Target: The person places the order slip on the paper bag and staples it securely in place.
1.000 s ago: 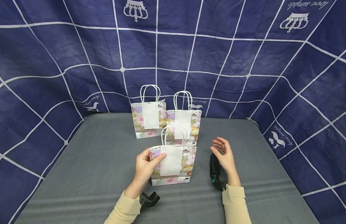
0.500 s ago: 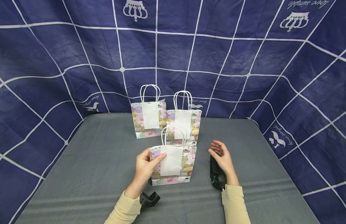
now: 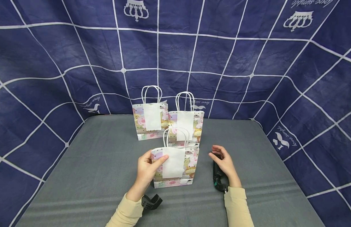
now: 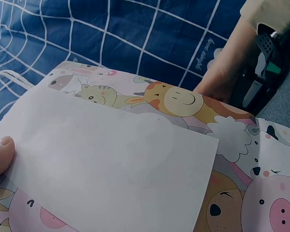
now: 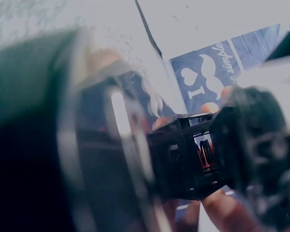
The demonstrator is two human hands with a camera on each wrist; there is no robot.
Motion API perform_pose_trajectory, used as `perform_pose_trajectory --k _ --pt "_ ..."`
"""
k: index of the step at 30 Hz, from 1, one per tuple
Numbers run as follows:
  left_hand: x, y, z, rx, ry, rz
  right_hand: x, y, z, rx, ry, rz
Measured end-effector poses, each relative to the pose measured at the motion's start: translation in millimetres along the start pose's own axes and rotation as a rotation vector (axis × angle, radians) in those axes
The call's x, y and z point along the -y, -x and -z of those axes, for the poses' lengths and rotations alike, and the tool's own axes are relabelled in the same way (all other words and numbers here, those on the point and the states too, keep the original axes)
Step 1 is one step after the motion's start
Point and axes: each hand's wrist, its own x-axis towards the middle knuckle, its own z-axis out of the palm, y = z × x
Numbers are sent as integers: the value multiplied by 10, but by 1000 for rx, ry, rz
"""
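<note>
A paper gift bag with a cartoon-animal print, a white front panel and white handles stands nearest on the table. My left hand grips it by the left edge, thumb on the front; the fingers behind are hidden. In the left wrist view, that thumb lies at the edge of the white panel. To the right of the bag, apart from it, my right hand hangs above the table with fingers loosely bent and nothing seen between them. Black hardware blocks most of the right wrist view; a few fingertips show.
Two matching gift bags stand behind: one at the back left, another partly covered by the front bag's handles. Black camera mounts sit at both wrists, the right one beside the hand. A blue gridded curtain surrounds the grey table.
My right hand has shifted slightly left and nearer to me. My left hand and all three bags have stayed in place.
</note>
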Motion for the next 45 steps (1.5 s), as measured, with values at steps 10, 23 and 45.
perform_pose_trajectory --k 10,23,45 --pt "-11 1 -6 -12 -7 13 -340 -42 -24 16 49 -31" --pt "1 -4 -3 -11 -4 -2 -411 -59 -67 -39 168 -99" --pt "1 2 -10 -7 -8 -5 -397 -66 -85 -44 118 -132"
